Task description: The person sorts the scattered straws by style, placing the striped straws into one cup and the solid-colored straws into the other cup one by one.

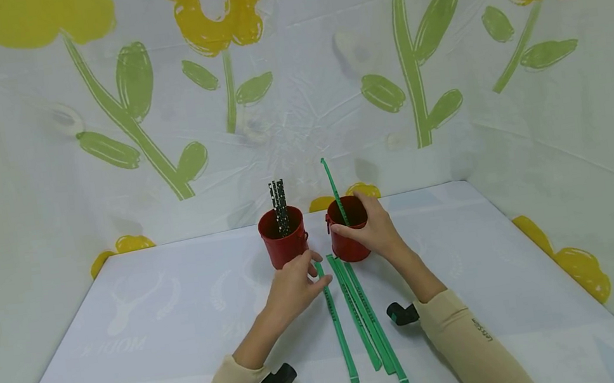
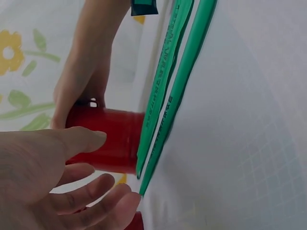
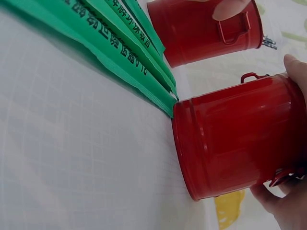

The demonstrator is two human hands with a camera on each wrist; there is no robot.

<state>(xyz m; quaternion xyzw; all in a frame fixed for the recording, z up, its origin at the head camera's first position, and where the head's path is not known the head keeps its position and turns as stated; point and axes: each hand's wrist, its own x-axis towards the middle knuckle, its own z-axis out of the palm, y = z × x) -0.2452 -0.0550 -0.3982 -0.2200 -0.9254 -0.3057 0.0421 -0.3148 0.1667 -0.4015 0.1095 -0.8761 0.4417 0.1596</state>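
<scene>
My right hand (image 1: 375, 228) grips the right red bucket (image 1: 351, 248), thumb on its near side and fingers around the far rim. One long, thin green paper-wrapped stick (image 1: 332, 183) leans in that bucket; what its wrapper holds is hidden. My left hand (image 1: 296, 288) is over the top end of the leftmost green wrapped stick (image 1: 338, 334), fingers loosely bent and apart. In the left wrist view, the fingertips (image 2: 127, 203) are close to that stick's end; whether they touch is unclear. Several more green wrapped sticks (image 1: 365, 318) with dark print lie side by side on the table.
A second red bucket (image 1: 285, 248) stands just beyond my left hand, with black, white-speckled sticks (image 1: 279, 204) upright in it. The white table (image 1: 175, 335) ends at a flower-printed cloth (image 1: 296, 103) behind the buckets. Black wrist devices (image 1: 277, 380) sit below both cuffs.
</scene>
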